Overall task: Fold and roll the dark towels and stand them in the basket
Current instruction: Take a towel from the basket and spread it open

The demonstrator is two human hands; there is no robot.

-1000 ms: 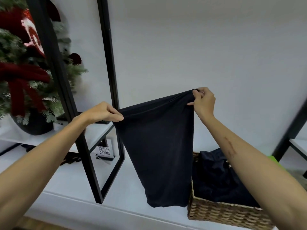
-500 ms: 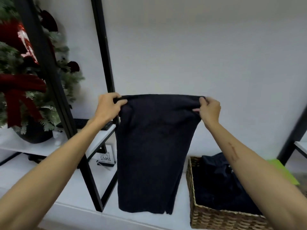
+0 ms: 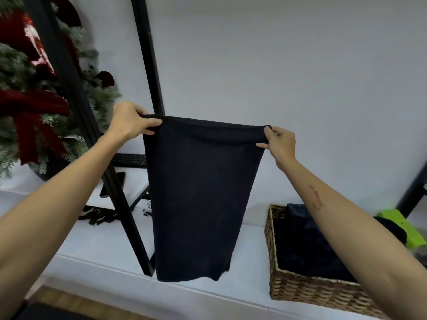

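A dark towel (image 3: 198,199) hangs flat in the air above the white shelf, stretched by its top edge. My left hand (image 3: 130,122) pinches its top left corner. My right hand (image 3: 280,143) pinches its top right corner. The towel's lower edge hangs just over the shelf surface. To the right stands a wicker basket (image 3: 300,287) with more dark towels (image 3: 302,248) heaped loosely inside; my right forearm covers part of it.
A black metal frame (image 3: 111,181) slants up just left of the towel. A decorated Christmas tree (image 3: 27,88) stands at far left. A green object (image 3: 402,225) lies behind the basket. The white shelf (image 3: 97,245) extends below and to the left.
Both hands have spread the towel's top edge wider and level, left hand rising from a lower position. The towel now hangs flatter and slightly lower in view.
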